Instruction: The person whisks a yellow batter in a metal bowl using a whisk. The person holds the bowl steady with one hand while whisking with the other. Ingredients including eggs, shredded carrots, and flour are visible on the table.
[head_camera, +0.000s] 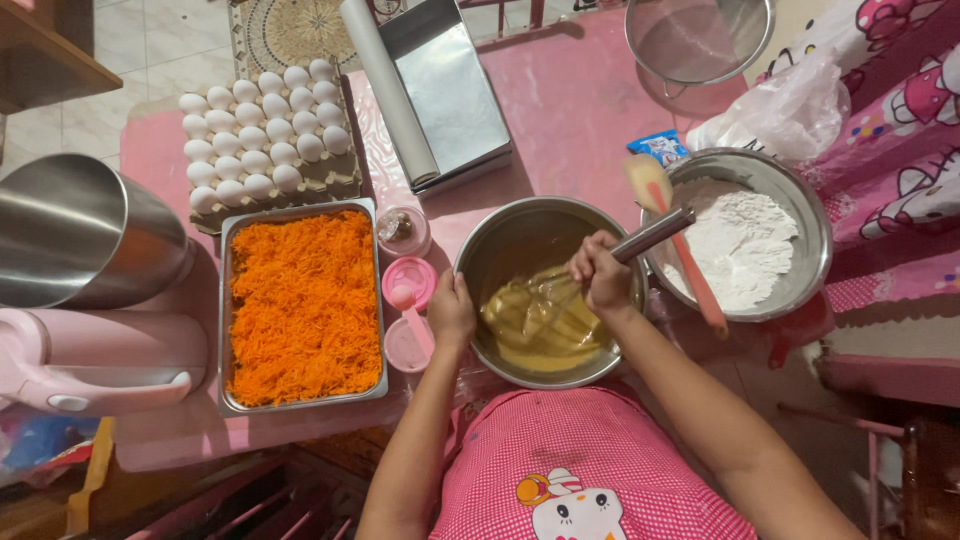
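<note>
A steel mixing bowl (520, 235) sits in front of me with yellow batter (545, 335) in its near side. My right hand (600, 272) grips the handle of a metal whisk (560, 290) whose wires are down in the batter. My left hand (452, 308) holds the bowl's left rim. A second steel bowl (800, 205) with white flour (740, 250) stands to the right, with a red-handled spatula (690, 270) resting across its rim.
A steel tray of grated carrot (303, 305) lies at left, a carton of white eggs (262, 130) behind it. Pink measuring cups (410, 290), a small jar (403, 230), foil and paper rolls (430, 90), a sieve (700, 35), a plastic bag (780, 110) and a pink stand mixer (90, 350) surround them.
</note>
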